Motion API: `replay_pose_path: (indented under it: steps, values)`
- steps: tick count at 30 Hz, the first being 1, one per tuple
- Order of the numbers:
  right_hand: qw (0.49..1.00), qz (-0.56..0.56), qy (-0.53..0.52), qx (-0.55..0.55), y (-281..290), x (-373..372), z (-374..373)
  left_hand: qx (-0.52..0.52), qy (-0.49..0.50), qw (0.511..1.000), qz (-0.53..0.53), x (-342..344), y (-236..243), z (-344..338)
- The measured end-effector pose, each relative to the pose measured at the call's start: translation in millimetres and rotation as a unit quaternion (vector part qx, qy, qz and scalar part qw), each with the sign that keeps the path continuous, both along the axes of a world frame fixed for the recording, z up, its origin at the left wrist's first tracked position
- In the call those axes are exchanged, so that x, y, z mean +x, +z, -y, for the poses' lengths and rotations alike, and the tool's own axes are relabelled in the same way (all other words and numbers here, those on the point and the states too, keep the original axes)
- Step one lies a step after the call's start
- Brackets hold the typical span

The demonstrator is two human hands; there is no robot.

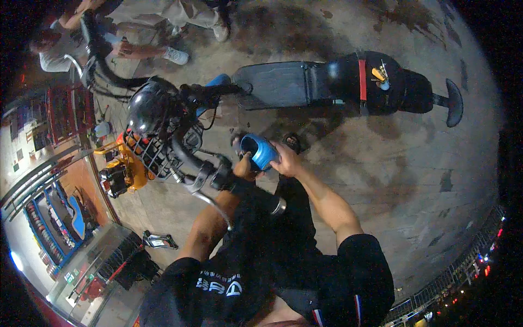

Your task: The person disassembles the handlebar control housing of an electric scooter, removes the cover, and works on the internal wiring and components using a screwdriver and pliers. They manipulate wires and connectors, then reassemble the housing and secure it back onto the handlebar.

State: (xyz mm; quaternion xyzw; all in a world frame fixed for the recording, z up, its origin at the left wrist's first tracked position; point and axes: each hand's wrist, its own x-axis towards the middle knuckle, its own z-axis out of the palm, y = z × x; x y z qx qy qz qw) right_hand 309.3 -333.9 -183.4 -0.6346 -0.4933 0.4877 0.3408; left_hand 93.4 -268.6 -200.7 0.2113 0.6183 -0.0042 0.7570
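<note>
A hollow blue plastic piece point(263, 153) is held between my hands, below a scooter's front end. My right hand point(287, 161) grips its right side with the thumb and fingers. At its lower left my left hand point(245, 167) is closed on it, partly shadowed. Just left of them are the black handlebar point(185, 158), a silver brake lever, a glossy black headlamp point(143, 106) and a wire basket point(150, 152). The scooter's footboard point(272, 86) and black seat stretch rightward above my hands, with a red strap point(363, 79) and small yellow-and-silver items point(379, 73) on the seat.
Another person point(57, 52) is at the upper left, with more legs point(196, 16) at the top. An orange machine point(136, 169) stands left of the basket. Tool racks point(52, 223), a glass case point(81, 272) and a small floor item point(158, 240) are at lower left.
</note>
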Motion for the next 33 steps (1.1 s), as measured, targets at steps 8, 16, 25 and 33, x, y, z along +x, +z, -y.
replay_pose_path:
  steps: [8,16,25,33]
  values:
    - [0.977,0.066,-0.201,-0.024,-161,90,-114,0.045,0.16,0.985,-0.054,38,31,-11]
    - [0.933,0.008,-0.354,-0.054,-252,110,-181,-0.028,0.157,0.938,-0.308,-103,60,108]
    - [0.938,0.086,-0.333,-0.043,-301,123,-159,0.0,0.07,0.963,-0.26,-113,65,151]
    - [0.919,0.239,-0.258,-0.181,-274,138,-134,0.045,0.057,0.971,-0.23,-106,53,118]
